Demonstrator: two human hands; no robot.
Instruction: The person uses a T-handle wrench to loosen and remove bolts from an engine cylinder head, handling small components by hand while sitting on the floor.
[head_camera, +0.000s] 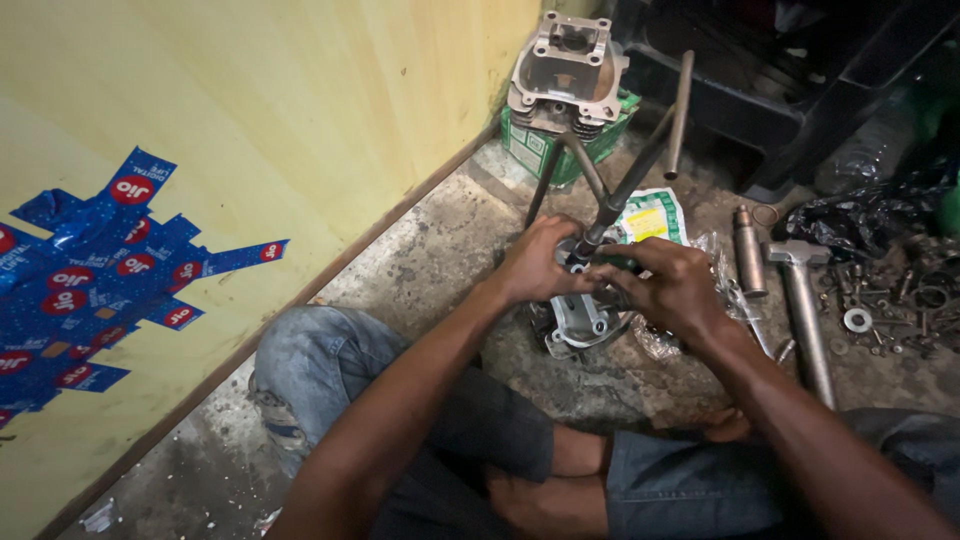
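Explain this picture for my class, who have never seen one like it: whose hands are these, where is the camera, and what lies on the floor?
The camera sits on a person's head and looks down, so the two arms are that person's own, seated on a concrete floor beside a yellow wall. The left hand and right hand close together around a small grey metal engine part, from which a long-handled metal tool rises. Behind it a second engine part rests on a green box. To the right lie a hammer and loose washers and bolts.
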